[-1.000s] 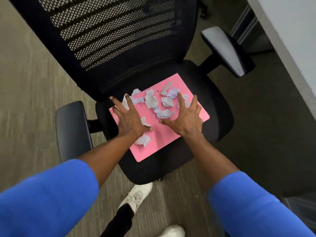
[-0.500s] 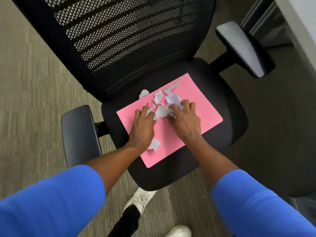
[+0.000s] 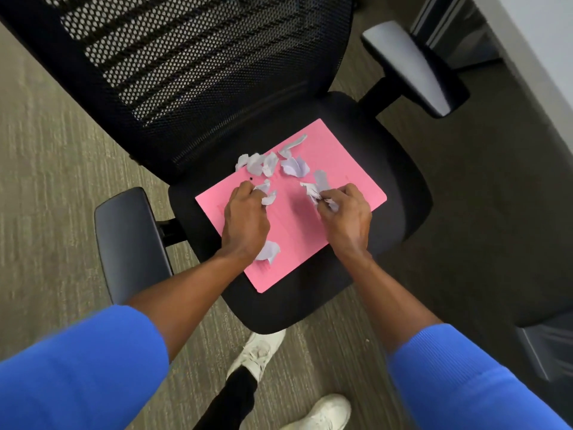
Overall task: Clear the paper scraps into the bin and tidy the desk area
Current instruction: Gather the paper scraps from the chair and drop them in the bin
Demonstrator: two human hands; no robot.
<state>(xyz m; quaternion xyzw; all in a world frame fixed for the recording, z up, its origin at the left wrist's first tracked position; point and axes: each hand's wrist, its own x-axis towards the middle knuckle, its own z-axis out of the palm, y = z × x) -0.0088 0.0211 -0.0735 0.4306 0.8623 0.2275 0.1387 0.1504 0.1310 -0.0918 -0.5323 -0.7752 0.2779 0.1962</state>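
Observation:
A pink sheet lies on the black seat of an office chair. Several pale torn paper scraps are scattered over its far half, and one more scrap lies near its front, by my left wrist. My left hand is curled on scraps at its fingertips. My right hand is curled on a bunch of scraps. Both hands rest on the pink sheet, a little apart.
The chair's mesh back rises behind the seat, with armrests at the left and right. A white desk edge runs along the right. My white shoes stand on the carpet below the seat.
My hands went from spread flat over the scraps to curled, raking scraps together, then drew apart, each with scraps in its fingers. The view moved closer.

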